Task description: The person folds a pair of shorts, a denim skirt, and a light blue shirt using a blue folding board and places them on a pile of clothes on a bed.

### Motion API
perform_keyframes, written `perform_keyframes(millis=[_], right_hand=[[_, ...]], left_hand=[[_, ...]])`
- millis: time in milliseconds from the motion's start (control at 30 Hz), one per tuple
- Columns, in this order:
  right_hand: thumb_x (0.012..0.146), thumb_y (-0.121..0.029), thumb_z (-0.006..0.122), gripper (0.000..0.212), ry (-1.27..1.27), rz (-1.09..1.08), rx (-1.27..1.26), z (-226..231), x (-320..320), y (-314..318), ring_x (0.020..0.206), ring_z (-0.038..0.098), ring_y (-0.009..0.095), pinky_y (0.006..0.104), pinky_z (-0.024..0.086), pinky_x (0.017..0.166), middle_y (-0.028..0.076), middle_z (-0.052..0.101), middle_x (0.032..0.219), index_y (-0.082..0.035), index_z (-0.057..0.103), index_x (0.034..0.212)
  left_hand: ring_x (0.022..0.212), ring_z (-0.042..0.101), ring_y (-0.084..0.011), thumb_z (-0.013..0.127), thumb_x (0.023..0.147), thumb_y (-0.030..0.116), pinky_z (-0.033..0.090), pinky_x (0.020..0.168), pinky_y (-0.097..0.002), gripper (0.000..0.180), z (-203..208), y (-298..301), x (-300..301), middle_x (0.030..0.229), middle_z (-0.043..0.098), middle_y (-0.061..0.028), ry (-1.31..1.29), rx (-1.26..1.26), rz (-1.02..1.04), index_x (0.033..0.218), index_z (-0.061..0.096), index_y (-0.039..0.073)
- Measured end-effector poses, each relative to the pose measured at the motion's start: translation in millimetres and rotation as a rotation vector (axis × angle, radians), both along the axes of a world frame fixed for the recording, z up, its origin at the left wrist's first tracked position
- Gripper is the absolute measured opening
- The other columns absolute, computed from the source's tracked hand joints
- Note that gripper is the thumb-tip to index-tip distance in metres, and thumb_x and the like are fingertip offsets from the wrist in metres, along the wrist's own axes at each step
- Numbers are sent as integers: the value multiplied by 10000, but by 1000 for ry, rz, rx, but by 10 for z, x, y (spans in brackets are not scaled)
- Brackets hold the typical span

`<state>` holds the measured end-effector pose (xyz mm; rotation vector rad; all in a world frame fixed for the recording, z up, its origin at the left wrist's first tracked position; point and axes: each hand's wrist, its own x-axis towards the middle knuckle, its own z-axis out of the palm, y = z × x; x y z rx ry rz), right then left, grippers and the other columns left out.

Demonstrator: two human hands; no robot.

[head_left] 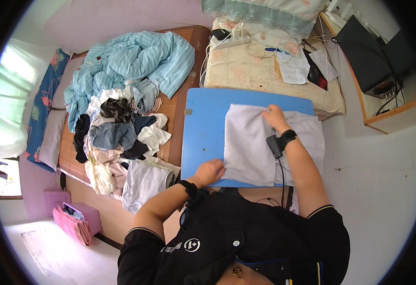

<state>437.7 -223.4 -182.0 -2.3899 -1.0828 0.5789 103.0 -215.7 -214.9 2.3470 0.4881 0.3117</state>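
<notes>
A pale grey piece of fabric [248,147] lies spread over the blue tabletop [203,128], its left part doubled over and its right part reaching the table's right side. My right hand [274,118] is closed at the fabric's far edge, near its middle, and appears to pinch it. At the near left corner, my left hand [210,172] has its fingers curled in against the fabric's edge. Whether the fabric is a garment or a sheet I cannot tell. Black straps sit on both wrists, and a cable hangs from the right one.
Left of the table, a bed holds a heap of mixed clothes [113,135] and a light blue striped quilt [132,59]. Behind the table is a floral-covered surface [236,71] with papers and a power strip. Monitors [364,54] stand far right; a pink bin [87,216] sits lower left.
</notes>
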Motion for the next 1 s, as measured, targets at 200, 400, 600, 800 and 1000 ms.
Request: perform_keyframes(millis=[200,400,600,800,1000], right_hand=[[688,-269,644,405,-618,-77,-140,165,-4,-270,915,529,299,384,424,782,181,550,978,-5,527,973],[719,-176,591,224,-1,519,215,82,-700,-258,856,515,310,380,428,732,141,529,901,-52,543,899],[730,-172,582,244,105,616,229,140,-1237,-159,836,521,335,408,433,705,148,531,886,-40,521,926],[774,-209,541,496,-67,453,101,5,-1151,84,854,524,377,443,438,724,178,527,913,-94,351,1218],[816,-289,494,554,-98,347,-36,37,-1075,433,850,549,381,444,441,735,215,564,955,-116,268,1291]], left_hand=[[606,570,-252,602,756,133,463,548,-335,78,-13,0,-68,703,554,-78,-71,-52,28,769,578,60],[613,574,-253,600,752,98,468,540,-320,75,92,-65,-108,730,569,-77,-61,50,-20,817,593,62],[623,579,-255,585,764,102,475,551,-331,136,73,-161,6,779,589,-83,-200,9,136,889,585,51],[631,576,-255,592,753,111,468,544,-347,155,-19,-138,46,762,579,-72,-112,76,158,897,572,58],[698,548,-262,611,688,66,459,588,-352,143,44,-86,158,756,522,-75,-143,61,172,816,548,58]])
